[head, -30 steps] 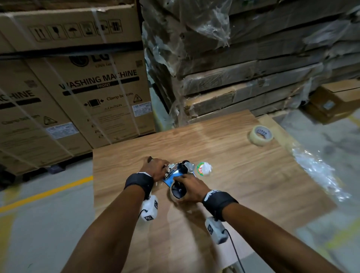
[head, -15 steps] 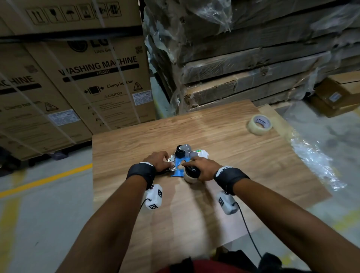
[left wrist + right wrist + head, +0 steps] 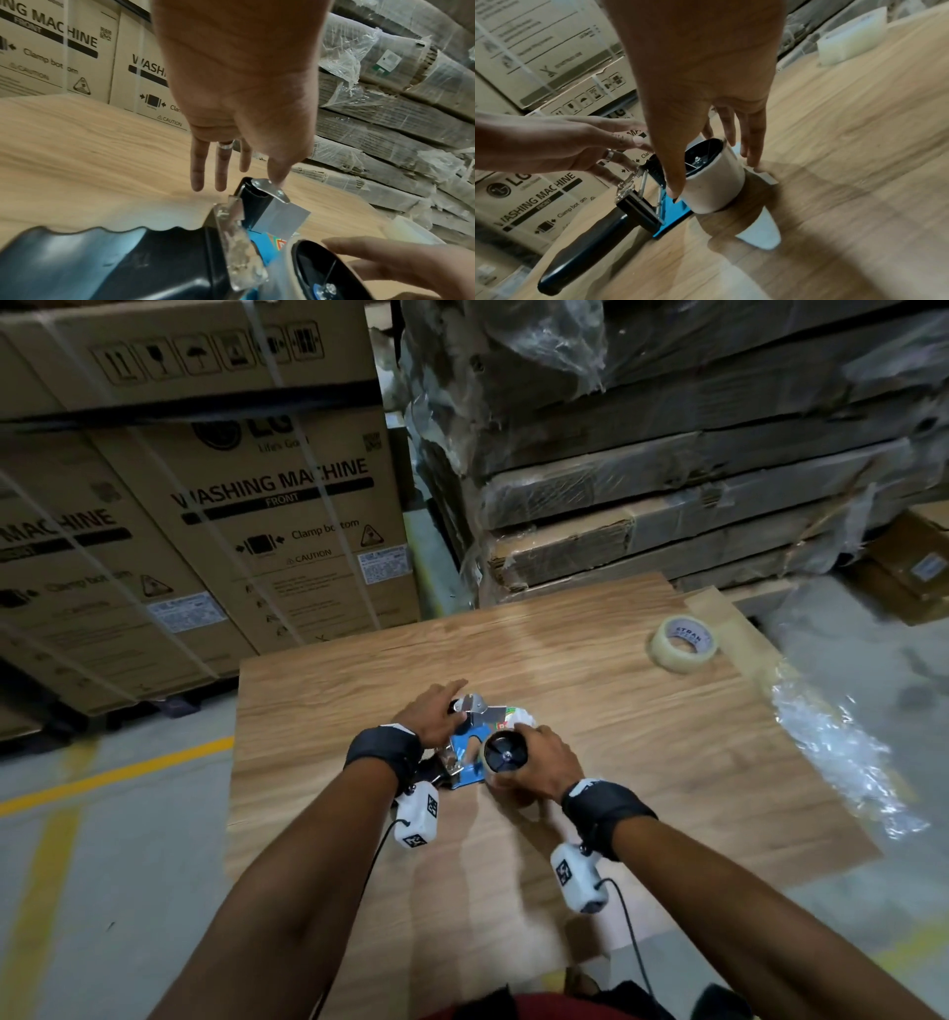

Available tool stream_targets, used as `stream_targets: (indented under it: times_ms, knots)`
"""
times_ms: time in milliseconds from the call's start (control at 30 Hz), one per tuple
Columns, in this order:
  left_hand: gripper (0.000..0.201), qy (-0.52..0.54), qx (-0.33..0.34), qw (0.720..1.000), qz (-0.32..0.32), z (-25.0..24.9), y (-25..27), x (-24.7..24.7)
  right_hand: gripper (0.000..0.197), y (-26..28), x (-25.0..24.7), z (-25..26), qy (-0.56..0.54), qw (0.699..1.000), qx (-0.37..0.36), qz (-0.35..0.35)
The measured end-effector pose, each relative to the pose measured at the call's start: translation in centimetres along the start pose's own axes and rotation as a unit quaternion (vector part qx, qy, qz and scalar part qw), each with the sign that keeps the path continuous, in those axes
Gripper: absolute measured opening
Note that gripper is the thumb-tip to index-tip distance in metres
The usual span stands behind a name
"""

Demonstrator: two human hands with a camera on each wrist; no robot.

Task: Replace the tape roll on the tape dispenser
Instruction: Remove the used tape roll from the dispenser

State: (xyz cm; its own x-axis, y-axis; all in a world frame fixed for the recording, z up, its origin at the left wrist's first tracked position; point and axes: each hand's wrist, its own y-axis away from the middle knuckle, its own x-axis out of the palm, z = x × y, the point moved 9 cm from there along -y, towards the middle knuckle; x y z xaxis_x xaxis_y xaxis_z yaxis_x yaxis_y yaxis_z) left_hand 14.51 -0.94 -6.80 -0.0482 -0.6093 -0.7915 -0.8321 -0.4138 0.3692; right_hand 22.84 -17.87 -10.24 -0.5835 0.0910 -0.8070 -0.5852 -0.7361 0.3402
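Dispenser [image 3: 464, 755] rotated, left fingers [image 3: 196, 166] now straightened

Both wrists wore black straps [image 3: 381, 750] carrying white camera modules [image 3: 417, 815] with black square markers and thin black cables; a silver ring [image 3: 225, 145] circled one left finger.

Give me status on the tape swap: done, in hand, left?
Done: nothing visibly finished. In hand: right hand grips the core on the dispenser spindle; left hand steadies its front bracket. Left: full tape roll sits untouched at the table's far right.
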Motion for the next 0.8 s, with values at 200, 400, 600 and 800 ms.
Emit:
stream_targets:
  times_ms: [200, 400, 600, 800]
  knots:
    - [0.044, -0.023, 0.001, 1.0, -0.012, -1.3, -1.5, 0.8, 0.075, -0.5, -0.5, 0.3, -0.021, 0.999, -0.027, 0.009]
    - [0.048, -0.027, -0.028, 0.997, -0.06, 0.4, -1.6, 0.8, 0.069, -1.8, -2.1, 0.2, -0.028, 0.997, -0.055, 0.039]
    - [0.043, 0.014, -0.063, 0.994, -0.087, 1.7, -0.4, 1.1, 0.09, -3.9, -2.7, 0.2, -0.007, 0.993, -0.05, 0.104]
    - [0.036, -0.016, -0.084, 0.991, -0.106, 1.9, 0.7, 0.8, 0.106, -4.9, -2.6, -0.7, 0.0, 0.991, -0.039, 0.125]
